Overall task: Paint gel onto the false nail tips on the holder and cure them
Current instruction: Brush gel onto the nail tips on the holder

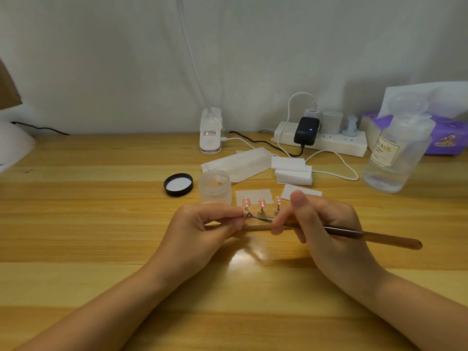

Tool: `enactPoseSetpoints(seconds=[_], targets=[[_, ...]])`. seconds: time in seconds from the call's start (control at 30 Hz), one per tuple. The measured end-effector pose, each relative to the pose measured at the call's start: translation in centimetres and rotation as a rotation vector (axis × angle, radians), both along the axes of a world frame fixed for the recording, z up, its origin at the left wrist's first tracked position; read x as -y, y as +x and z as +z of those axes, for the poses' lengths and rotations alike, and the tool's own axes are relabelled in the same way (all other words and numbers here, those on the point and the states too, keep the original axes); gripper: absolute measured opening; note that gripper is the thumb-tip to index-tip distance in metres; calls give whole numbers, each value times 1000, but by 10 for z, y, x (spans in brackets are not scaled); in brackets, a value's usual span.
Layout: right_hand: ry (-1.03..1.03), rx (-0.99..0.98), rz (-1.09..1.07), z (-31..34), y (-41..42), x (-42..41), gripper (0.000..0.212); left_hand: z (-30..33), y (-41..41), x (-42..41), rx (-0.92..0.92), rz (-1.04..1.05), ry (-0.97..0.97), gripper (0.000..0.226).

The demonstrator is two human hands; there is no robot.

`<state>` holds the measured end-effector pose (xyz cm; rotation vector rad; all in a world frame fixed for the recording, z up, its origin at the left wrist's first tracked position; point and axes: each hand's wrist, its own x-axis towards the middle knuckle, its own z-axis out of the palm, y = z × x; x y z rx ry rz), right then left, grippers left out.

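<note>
The holder [258, 225], a pale strip lying flat on the wooden tabletop [101, 224], sits between the person's two hands, and everything else can be placed from it. Three pink false nail tips [262, 202] with white dots stand upright on little pegs along its far edge.

At the holder's left end the left hand [202, 224] has its fingers curled, the grip narrow, thumb and fingertips pinching a small pink tip right at the leftmost peg. From the holder's right end comes the right hand [321, 224]; its grip is closed round a slim metal tool [374, 235], held like a pen, whose thin point reaches across the holder to the tip in the left fingers. The handle sticks out away from the holder to the right. Whether the point touches the tip I cannot tell.

Just behind the holder stands a frosted open jar [215, 184], with its black lid [178, 184] lying inside-up beyond it to the left. White wipes [253, 196] lie behind the holder too, and a stack of white pads [293, 171] farther back. Well behind are a small clip lamp [211, 134] and a power strip [329, 143] with chargers. Far right of the holder is a clear bottle [395, 158] labelled NAIL, with a purple tissue pack [448, 138] behind it.
</note>
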<state>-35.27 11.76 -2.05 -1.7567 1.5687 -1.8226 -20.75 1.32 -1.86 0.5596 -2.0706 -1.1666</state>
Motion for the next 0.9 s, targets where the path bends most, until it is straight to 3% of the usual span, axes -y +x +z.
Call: enactPoseSetpoints(seconds=[0.13, 0.33, 0.57, 0.77, 0.9], targets=[[-17, 125, -24, -2, -1, -1, 46, 0, 0, 0, -2, 3, -15, 33], [-6, -45, 16, 4, 2, 0, 47, 2, 0, -1, 3, 1, 1, 25], [-7, 103, -34, -2, -3, 0, 40, 4, 1, -2, 2, 1, 3, 23], [-12, -8, 22, 4, 2, 0, 43, 2, 1, -2, -16, -5, 65, 16], [-1, 78, 23, 0, -1, -1, 41, 3, 1, -2, -16, -5, 48, 17]])
